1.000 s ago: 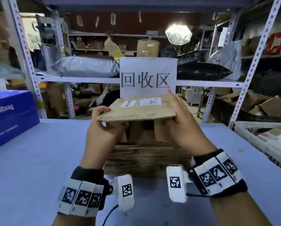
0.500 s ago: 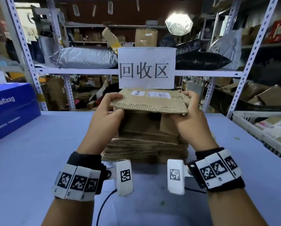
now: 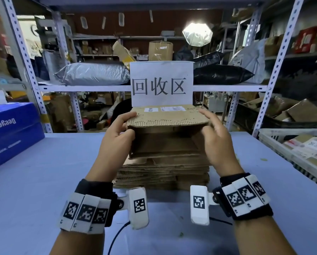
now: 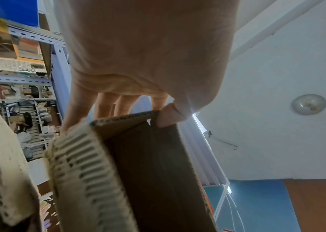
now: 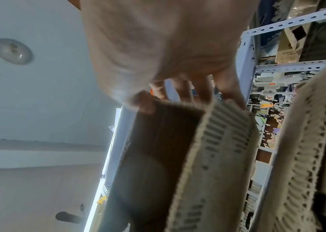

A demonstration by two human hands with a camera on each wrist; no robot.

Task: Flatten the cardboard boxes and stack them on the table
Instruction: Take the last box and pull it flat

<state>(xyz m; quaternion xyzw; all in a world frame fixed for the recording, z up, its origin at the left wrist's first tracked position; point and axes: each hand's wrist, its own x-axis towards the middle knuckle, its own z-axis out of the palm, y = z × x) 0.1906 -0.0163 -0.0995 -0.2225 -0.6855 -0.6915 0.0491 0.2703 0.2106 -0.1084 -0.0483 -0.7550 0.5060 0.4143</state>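
Gripping an opened cardboard box (image 3: 167,137) at both ends, my left hand (image 3: 115,142) and right hand (image 3: 216,142) hold it above the flattened stack (image 3: 163,173) on the desk (image 3: 43,172)

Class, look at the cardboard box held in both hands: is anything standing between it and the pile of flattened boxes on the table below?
Nothing visible does. The cardboard box, held at its ends by the left hand and right hand, hangs directly over the stack of flattened boxes on the table. The box is not yet flat.

Your blue table (image 3: 43,181) carries the stack of flattened boxes (image 3: 163,173) at its middle. A blue carton (image 3: 10,131) sits at your left, a white crate (image 3: 275,142) at your right.
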